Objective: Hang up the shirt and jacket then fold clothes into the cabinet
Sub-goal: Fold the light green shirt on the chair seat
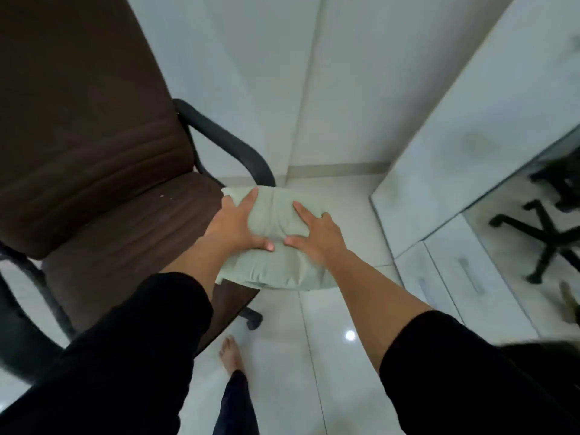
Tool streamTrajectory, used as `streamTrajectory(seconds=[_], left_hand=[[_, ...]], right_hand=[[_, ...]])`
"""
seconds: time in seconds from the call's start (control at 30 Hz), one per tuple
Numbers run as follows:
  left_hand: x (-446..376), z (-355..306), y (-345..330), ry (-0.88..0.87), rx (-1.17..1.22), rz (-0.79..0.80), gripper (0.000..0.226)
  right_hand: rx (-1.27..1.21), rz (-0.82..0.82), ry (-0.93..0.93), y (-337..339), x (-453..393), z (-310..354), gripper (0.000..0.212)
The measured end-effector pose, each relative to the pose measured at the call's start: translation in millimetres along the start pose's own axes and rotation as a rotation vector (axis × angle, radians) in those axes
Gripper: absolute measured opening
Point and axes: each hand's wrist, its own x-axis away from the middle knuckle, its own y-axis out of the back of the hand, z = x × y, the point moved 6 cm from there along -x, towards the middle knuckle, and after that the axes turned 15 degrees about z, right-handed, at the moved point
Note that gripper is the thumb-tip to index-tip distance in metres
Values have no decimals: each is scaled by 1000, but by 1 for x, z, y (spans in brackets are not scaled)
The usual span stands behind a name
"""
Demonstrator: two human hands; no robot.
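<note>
Folded garment, pale green, held at the front right corner of the chair; whether its far edge rests on the seat or hangs just clear of it cannot be told. The left hand lies on the bundle's chair-side half, fingers extended over the top toward the far edge, thumb pressed in at the middle. The right hand lies on the half away from the chair, fingers spread flat, thumb meeting the left thumb at the centre crease. Neither hand is closed round the cloth; whether any fingers reach beneath cannot be told. The cloth dimples under the palms, so it is judged soft, light and limp, apt to unfold if lifted by one edge. Best hold: both hands at opposite ends, supporting from below. A white cabinet stands well to the right of the chair.
</note>
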Motion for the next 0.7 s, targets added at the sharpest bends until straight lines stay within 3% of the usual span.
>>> streamTrajectory(seconds=[0.33, 0.7], left_hand=[[83, -297, -68, -471, -366, 54, 135], [103, -493, -184, -847, -634, 258, 135]], right_hand=[[-210, -426, -277, 122, 244, -164, 86], [-377, -689, -647, 152, 386, -303, 90]])
